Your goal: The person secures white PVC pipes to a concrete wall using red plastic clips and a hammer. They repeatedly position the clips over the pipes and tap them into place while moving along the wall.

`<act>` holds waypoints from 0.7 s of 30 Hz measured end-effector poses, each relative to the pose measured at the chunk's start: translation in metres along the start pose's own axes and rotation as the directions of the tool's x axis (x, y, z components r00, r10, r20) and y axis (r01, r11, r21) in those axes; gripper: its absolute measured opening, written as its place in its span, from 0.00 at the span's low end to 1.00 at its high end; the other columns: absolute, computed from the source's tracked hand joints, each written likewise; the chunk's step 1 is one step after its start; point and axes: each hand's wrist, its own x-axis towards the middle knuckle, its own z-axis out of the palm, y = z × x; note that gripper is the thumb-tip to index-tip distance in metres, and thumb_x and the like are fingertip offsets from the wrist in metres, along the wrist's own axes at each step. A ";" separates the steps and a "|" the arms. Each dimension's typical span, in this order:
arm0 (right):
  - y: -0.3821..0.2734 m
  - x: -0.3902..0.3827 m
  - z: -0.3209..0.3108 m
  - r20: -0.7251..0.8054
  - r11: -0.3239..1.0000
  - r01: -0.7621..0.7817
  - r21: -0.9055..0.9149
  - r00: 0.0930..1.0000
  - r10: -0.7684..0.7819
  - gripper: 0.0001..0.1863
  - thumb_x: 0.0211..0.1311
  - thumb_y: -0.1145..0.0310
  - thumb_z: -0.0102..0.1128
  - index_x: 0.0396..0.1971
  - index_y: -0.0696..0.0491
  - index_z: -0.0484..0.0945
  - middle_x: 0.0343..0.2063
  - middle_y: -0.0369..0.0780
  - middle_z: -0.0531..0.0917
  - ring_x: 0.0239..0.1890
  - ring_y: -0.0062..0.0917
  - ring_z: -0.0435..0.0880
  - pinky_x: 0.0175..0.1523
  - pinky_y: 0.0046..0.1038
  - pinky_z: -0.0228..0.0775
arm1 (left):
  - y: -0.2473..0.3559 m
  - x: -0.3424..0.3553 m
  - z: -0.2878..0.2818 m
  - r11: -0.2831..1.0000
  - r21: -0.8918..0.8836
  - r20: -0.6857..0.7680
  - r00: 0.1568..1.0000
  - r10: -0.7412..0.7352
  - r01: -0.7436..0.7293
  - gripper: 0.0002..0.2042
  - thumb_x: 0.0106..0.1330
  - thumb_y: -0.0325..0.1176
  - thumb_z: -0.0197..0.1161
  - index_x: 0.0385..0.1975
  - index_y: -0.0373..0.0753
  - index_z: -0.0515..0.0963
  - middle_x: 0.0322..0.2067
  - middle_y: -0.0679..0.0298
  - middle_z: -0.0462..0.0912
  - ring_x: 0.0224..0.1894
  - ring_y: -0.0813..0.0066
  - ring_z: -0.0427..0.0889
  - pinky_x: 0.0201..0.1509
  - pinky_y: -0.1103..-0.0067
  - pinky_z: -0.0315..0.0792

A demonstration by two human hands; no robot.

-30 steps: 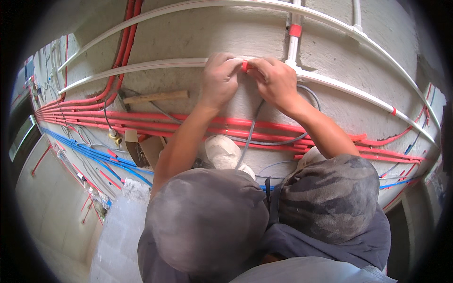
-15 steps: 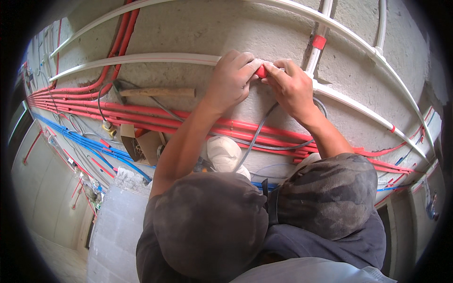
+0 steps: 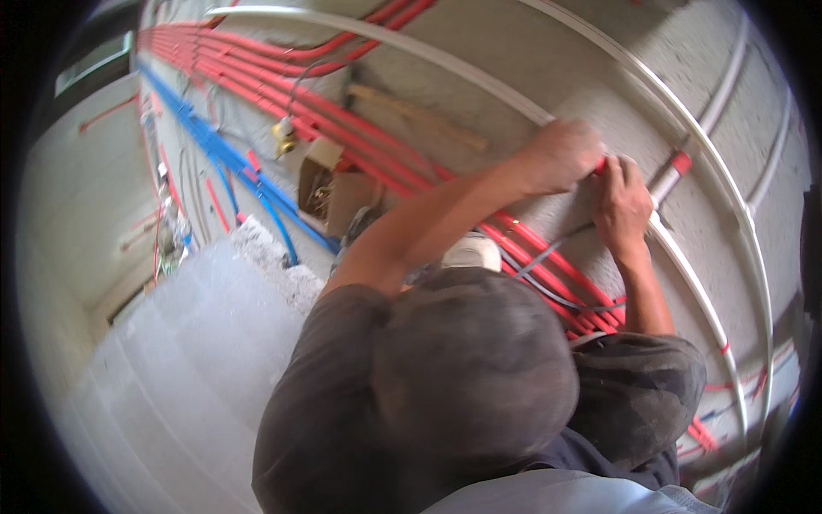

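Note:
My left hand (image 3: 561, 154), blurred, is closed at a small red piece (image 3: 601, 166) on a white pipe (image 3: 505, 94). My right hand (image 3: 623, 201) is just right of it, fingers curled and pinched on the same red piece. Much of that piece is hidden by my fingers. A white vertical pipe with a red band (image 3: 681, 161) sits right of my hands. Below them red conduits (image 3: 514, 233) and grey cable (image 3: 552, 257) run along the concrete.
A wooden-handled tool (image 3: 428, 118), a cardboard box (image 3: 342, 193), a yellow object (image 3: 285, 137) and blue pipes (image 3: 210, 141) lie to the left. A grey block ledge (image 3: 188, 343) is at lower left. My dark-clothed knees (image 3: 471, 360) fill the lower middle.
The view has swung and tilted, so the hands appear further right and the pipes run diagonally. Both hands stay at the red piece, with the left one now blurred.

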 end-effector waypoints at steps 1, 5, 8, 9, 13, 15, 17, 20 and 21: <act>-0.001 -0.002 0.005 -0.028 0.999 0.022 -0.033 0.999 -0.023 0.18 0.65 0.67 0.61 0.53 0.56 0.77 0.48 0.46 0.80 0.45 0.44 0.83 0.46 0.41 0.76 | 0.002 -0.003 -0.001 0.999 0.044 -0.014 1.000 0.021 -0.020 0.10 0.51 0.31 0.66 0.33 0.40 0.78 0.35 0.60 0.77 0.43 0.58 0.78 0.44 0.64 0.74; -0.003 -0.006 0.011 -0.037 0.991 0.052 -0.122 0.998 -0.057 0.19 0.66 0.69 0.59 0.55 0.56 0.76 0.49 0.46 0.80 0.48 0.43 0.83 0.49 0.40 0.76 | 0.001 -0.013 0.008 0.990 0.127 -0.065 0.996 0.066 -0.058 0.11 0.55 0.33 0.67 0.38 0.39 0.80 0.39 0.59 0.79 0.48 0.57 0.78 0.50 0.63 0.73; -0.015 -0.013 0.007 -0.021 0.994 0.103 -0.020 0.994 -0.103 0.25 0.67 0.68 0.63 0.63 0.55 0.71 0.56 0.48 0.76 0.48 0.43 0.83 0.51 0.40 0.76 | 0.019 -0.048 -0.032 0.990 -0.045 -0.064 0.989 -0.135 0.132 0.15 0.64 0.34 0.63 0.49 0.37 0.79 0.48 0.55 0.80 0.54 0.52 0.77 0.58 0.61 0.70; -0.014 -0.025 -0.008 -0.071 0.993 0.105 0.059 0.992 -0.101 0.28 0.67 0.70 0.64 0.66 0.54 0.69 0.59 0.49 0.75 0.48 0.43 0.83 0.52 0.40 0.76 | 0.021 -0.060 -0.044 0.984 -0.062 -0.093 0.981 -0.170 0.164 0.17 0.67 0.34 0.61 0.54 0.37 0.78 0.52 0.54 0.79 0.57 0.50 0.76 0.61 0.60 0.69; 0.011 -0.107 -0.058 -0.082 0.993 0.049 0.106 0.996 -0.041 0.29 0.66 0.76 0.65 0.67 0.49 0.71 0.60 0.48 0.73 0.48 0.41 0.82 0.51 0.39 0.77 | -0.006 -0.189 -0.141 0.826 -0.006 -0.021 0.826 -0.563 0.563 0.21 0.67 0.40 0.60 0.57 0.37 0.77 0.51 0.54 0.82 0.56 0.55 0.80 0.60 0.62 0.72; 0.054 -0.165 -0.065 -0.009 0.993 -0.015 0.114 1.000 0.016 0.27 0.65 0.76 0.65 0.64 0.49 0.73 0.59 0.50 0.73 0.62 0.46 0.76 0.58 0.41 0.75 | -0.009 -0.257 -0.179 0.705 0.120 -0.328 0.698 -0.636 0.699 0.15 0.64 0.32 0.61 0.49 0.36 0.82 0.45 0.53 0.85 0.49 0.60 0.84 0.52 0.68 0.75; 0.082 -0.217 -0.071 0.066 0.984 -0.114 0.134 0.992 0.106 0.27 0.65 0.76 0.65 0.64 0.50 0.73 0.59 0.50 0.73 0.62 0.46 0.76 0.59 0.41 0.75 | 0.007 -0.315 -0.215 0.481 -0.068 -0.515 0.382 -0.767 0.874 0.11 0.60 0.24 0.61 0.40 0.33 0.85 0.37 0.51 0.87 0.41 0.62 0.87 0.47 0.71 0.77; 0.107 -0.277 -0.076 0.148 0.944 -0.281 0.171 0.955 0.258 0.26 0.65 0.76 0.64 0.63 0.52 0.73 0.58 0.50 0.73 0.62 0.46 0.76 0.59 0.41 0.74 | 0.026 -0.398 -0.197 0.363 -0.151 -0.495 0.247 -0.833 0.920 0.09 0.59 0.25 0.61 0.36 0.33 0.85 0.34 0.50 0.86 0.40 0.54 0.86 0.49 0.67 0.78; 0.112 -0.294 -0.076 0.161 0.928 -0.328 0.176 0.940 0.301 0.26 0.65 0.76 0.64 0.63 0.53 0.73 0.58 0.50 0.73 0.62 0.46 0.76 0.59 0.42 0.74 | 0.042 -0.410 -0.190 0.327 -0.179 -0.455 0.216 -0.864 0.928 0.08 0.59 0.26 0.61 0.34 0.33 0.85 0.33 0.49 0.86 0.41 0.51 0.86 0.50 0.66 0.78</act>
